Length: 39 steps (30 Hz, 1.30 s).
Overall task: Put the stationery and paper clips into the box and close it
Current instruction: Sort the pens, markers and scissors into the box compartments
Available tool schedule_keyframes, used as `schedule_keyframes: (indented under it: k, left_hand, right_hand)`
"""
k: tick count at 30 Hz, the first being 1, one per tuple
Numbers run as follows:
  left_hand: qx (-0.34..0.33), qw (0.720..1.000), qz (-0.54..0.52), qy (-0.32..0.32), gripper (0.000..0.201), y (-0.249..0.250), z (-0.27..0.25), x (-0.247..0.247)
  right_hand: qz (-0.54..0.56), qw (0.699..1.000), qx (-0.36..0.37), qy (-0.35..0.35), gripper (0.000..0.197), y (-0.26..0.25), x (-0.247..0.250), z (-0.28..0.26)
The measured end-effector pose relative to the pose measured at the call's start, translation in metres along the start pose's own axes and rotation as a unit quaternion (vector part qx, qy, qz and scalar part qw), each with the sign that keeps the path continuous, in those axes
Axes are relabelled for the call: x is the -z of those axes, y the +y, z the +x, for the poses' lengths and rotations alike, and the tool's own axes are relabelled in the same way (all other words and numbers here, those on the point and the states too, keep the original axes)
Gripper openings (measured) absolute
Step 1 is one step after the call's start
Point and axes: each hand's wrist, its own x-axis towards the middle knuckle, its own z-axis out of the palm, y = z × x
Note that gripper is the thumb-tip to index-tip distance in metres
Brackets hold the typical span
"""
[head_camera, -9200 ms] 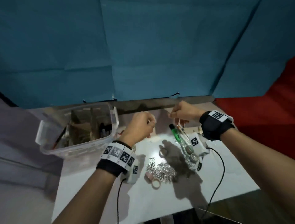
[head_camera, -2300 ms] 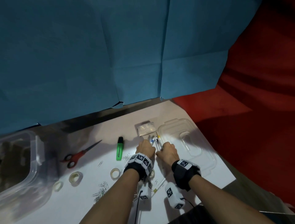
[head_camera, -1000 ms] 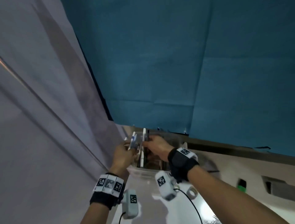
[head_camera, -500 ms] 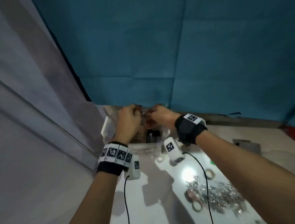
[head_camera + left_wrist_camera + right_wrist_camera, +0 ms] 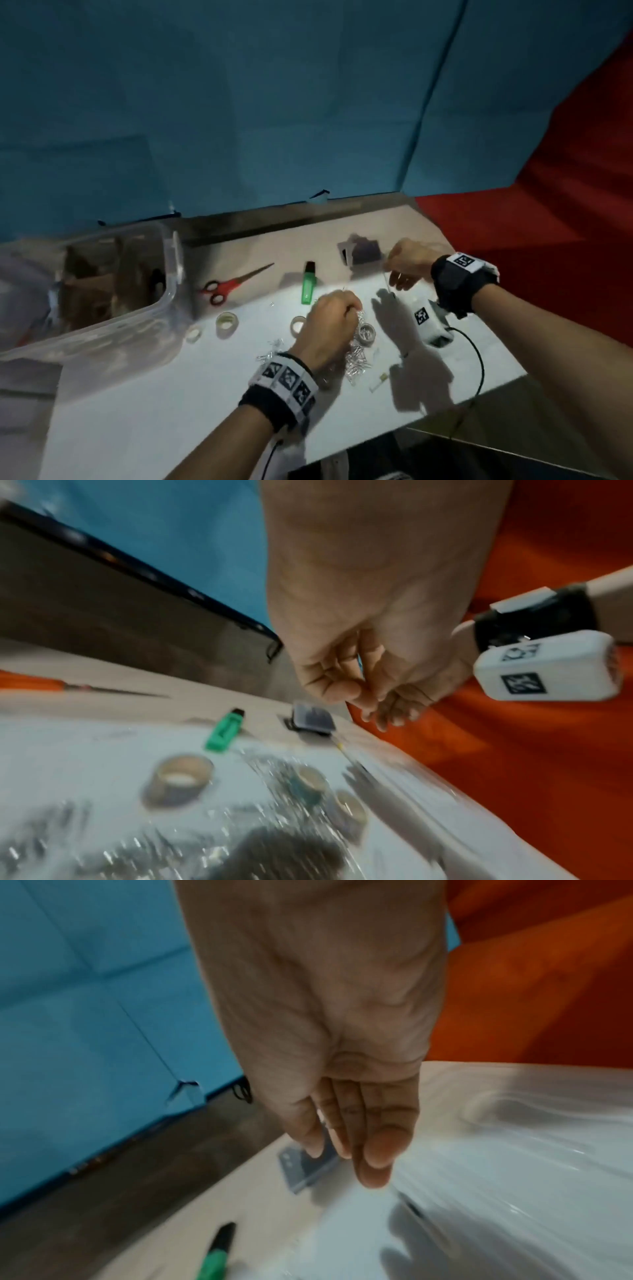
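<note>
Reaching back to the bench (image 5: 137, 394) for the next load, judging by both hands sitting over the loose items; head view: left hand (image 5: 330, 329) curled over the paper clips (image 5: 356, 363), fingers hidden, so grip cannot be confirmed; right hand (image 5: 407, 260) lifted near the far edge, seems to pinch a thin stick-like item, too blurred to name; box (image 5: 113, 274) open at the left, well apart from both hands, some contents already inside; scissors (image 5: 233, 284), highlighter (image 5: 308, 287) and tape rolls (image 5: 226, 322) lie between box and hands, not yet packed.

Left wrist view: left hand's fingers (image 5: 342, 674) loosely curled, thumb meeting fingertips, nothing clearly held; likely shaped to scoop the clips below; heavy motion blur.

Right wrist view: right hand's fingers (image 5: 377, 1137) straight and together, pointing down at the bench; something small may sit between thumb and fingers, cannot tell; clear lid (image 5: 514, 1137) lies just right of it.
</note>
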Motion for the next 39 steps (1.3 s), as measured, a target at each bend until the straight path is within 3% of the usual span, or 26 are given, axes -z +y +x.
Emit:
schedule_keyframes:
  k: [5, 9, 15, 18, 22, 24, 26, 29, 33, 35, 38, 39]
  left_hand:
    - [-0.004, 0.990, 0.113, -0.089, 0.026, 0.024, -0.010, -0.075]
    - [-0.014, 0.960, 0.252, -0.125, 0.025, 0.024, -0.014, -0.113]
    - [0.020, 0.937, 0.315, -0.150, 0.020, 0.014, -0.019, -0.126]
    - [0.034, 0.951, 0.284, -0.121, 0.019, 0.010, -0.023, -0.111]
    - [0.088, 0.986, 0.110, -0.089, 0.023, 0.009, -0.023, -0.068]
    - [0.117, 0.990, 0.056, -0.064, 0.022, 0.000, -0.018, -0.044]
    - [0.159, 0.987, 0.005, -0.032, 0.018, -0.016, -0.009, -0.021]
    - [0.209, 0.975, -0.074, 0.002, 0.025, -0.038, 0.005, 0.014]
    - [0.241, 0.965, -0.094, 0.047, 0.039, -0.062, 0.021, 0.047]
    - [0.271, 0.954, -0.106, 0.070, 0.037, -0.075, 0.025, 0.061]
    - [0.304, 0.940, -0.097, 0.117, 0.031, -0.096, 0.031, 0.079]
    - [0.310, 0.938, -0.085, 0.127, 0.027, -0.103, 0.033, 0.085]
  right_hand:
    - [-0.082, 0.993, -0.011, 0.086, 0.016, 0.045, -0.033, 0.019]
    - [-0.148, 0.982, -0.004, 0.120, 0.028, 0.048, -0.059, 0.030]
    - [-0.230, 0.963, -0.004, 0.140, 0.030, 0.053, -0.072, 0.040]
    - [-0.231, 0.967, -0.017, 0.107, 0.030, 0.053, -0.072, 0.038]
    - [-0.155, 0.985, -0.013, 0.079, 0.026, 0.047, -0.055, 0.033]
    - [-0.086, 0.994, -0.001, 0.069, 0.018, 0.043, -0.044, 0.033]
    - [0.030, 0.999, 0.028, 0.022, 0.017, 0.037, -0.038, 0.033]
    - [0.162, 0.984, 0.063, -0.048, 0.012, 0.019, -0.039, 0.021]
    - [0.170, 0.980, 0.071, -0.078, 0.019, -0.013, -0.058, 0.011]
    - [0.162, 0.982, 0.067, -0.070, 0.021, -0.027, -0.070, 0.016]
    - [0.149, 0.985, 0.076, -0.037, 0.003, -0.050, -0.086, 0.022]
    - [0.136, 0.988, 0.074, -0.023, 0.011, -0.057, -0.092, 0.025]
